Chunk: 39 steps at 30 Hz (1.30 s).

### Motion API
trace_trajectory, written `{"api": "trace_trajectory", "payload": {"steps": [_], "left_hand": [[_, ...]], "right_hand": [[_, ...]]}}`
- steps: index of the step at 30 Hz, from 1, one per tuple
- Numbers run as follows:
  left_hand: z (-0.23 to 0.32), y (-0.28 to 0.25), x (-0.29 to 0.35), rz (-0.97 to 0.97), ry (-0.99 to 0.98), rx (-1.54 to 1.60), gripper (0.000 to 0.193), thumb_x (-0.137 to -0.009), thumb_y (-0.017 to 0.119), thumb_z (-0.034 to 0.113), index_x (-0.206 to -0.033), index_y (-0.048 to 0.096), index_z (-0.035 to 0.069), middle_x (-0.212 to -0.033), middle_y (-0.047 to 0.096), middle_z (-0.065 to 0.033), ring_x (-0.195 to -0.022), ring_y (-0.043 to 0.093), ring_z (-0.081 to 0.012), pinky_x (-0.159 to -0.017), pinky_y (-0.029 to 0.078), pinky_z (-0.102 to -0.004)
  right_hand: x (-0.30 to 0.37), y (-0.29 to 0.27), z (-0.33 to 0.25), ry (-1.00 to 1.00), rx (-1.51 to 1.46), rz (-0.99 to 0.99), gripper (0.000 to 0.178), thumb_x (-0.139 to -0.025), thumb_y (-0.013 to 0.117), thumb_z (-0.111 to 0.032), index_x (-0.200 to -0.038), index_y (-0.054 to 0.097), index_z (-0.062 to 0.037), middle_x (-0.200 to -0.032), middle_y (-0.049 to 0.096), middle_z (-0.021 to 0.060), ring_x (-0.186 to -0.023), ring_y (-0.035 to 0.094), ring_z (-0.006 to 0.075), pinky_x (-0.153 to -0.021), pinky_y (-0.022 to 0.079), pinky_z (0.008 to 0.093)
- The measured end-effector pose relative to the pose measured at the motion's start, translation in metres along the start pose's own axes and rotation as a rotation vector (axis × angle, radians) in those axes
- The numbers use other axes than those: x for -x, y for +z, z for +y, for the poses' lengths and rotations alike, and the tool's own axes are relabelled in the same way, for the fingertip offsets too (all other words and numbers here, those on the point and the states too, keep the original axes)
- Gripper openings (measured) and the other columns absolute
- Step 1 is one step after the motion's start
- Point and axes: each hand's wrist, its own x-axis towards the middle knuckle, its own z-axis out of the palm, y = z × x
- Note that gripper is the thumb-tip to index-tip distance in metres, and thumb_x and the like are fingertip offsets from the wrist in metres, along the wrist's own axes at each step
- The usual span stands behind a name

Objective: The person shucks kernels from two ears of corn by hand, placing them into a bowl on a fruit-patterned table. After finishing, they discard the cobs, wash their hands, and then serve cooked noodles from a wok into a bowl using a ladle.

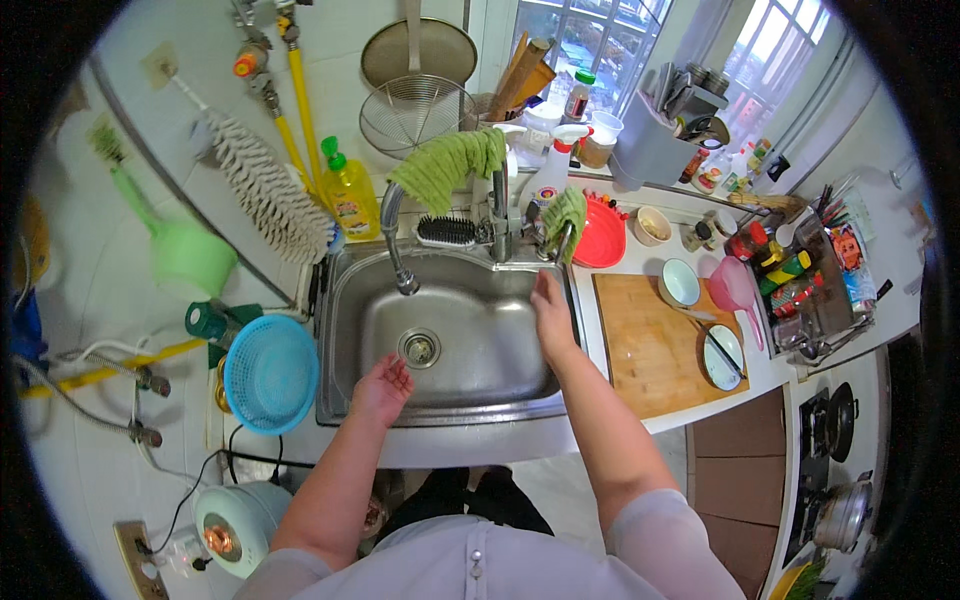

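Observation:
My left hand (383, 390) hangs over the near left rim of the steel sink (450, 405), palm turned up, fingers loosely curled and apart, nothing in it. Above the sink's right side is my right hand (552, 318), fingers stretched toward the back and apparently holding nothing. Its fingertips are just short of a small green cloth (566, 217) draped over a metal lever. The curved tap (392, 225), wrapped in a longer green cloth (450, 170), points down into the basin; no water shows. A drain (419, 348) sits in the basin floor.
To the right, a wooden cutting board (640, 360) bears two bowls, one with a dark utensil across it. A red basin (600, 232) and a pink ladle (731, 284) lie behind. Left stands a blue basket (271, 375); at the back, a yellow soap bottle (350, 195) and a brush (447, 232).

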Motion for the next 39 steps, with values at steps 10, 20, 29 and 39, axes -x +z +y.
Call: {"api": "trace_trajectory", "payload": {"steps": [10,20,29,39], "left_hand": [[0.034,0.036,-0.109,-0.002,0.01,0.102,0.021,-0.089,0.043,0.012,-0.098,0.054,-0.003,-0.098,0.059,-0.0168,-0.089,0.056,-0.0303,-0.081,0.049,-0.0421],[0.025,0.071,-0.174,0.095,0.177,-0.023,0.027,-0.095,0.04,0.027,-0.11,0.049,0.007,-0.106,0.052,-0.0098,-0.094,0.053,-0.0271,-0.088,0.044,-0.0479],[0.012,0.083,-0.145,0.148,0.107,-0.214,0.032,-0.089,0.051,0.032,-0.109,0.052,0.006,-0.106,0.055,-0.0109,-0.1,0.052,-0.0275,-0.085,0.044,-0.048],[0.017,0.067,-0.142,-0.277,-0.053,0.103,0.03,-0.088,0.049,0.031,-0.096,0.06,0.004,-0.101,0.06,-0.0144,-0.098,0.056,-0.0341,-0.086,0.045,-0.0483]], "right_hand": [[-0.16,0.028,0.014,0.03,0.36,0.076,0.049,-0.095,0.033,-0.033,-0.132,0.039,-0.0016,-0.137,0.039,0.0155,-0.13,0.031,0.029,-0.11,0.018,0.0373],[0.014,0.199,0.072,-0.059,0.31,-0.193,0.033,-0.09,0.043,-0.02,-0.116,0.054,-0.0042,-0.111,0.059,0.0176,-0.108,0.054,0.0264,-0.092,0.04,0.033],[-0.013,0.201,0.078,-0.047,0.756,-0.809,0.048,-0.085,0.045,-0.021,-0.131,0.04,-0.0097,-0.129,0.044,0.0219,-0.118,0.043,0.0373,-0.098,0.033,0.0482],[-0.008,0.197,0.046,-0.016,0.388,-0.567,0.04,-0.079,0.053,-0.012,-0.119,0.049,-0.0064,-0.106,0.058,0.0187,-0.096,0.059,0.0324,-0.079,0.048,0.0421]]}}
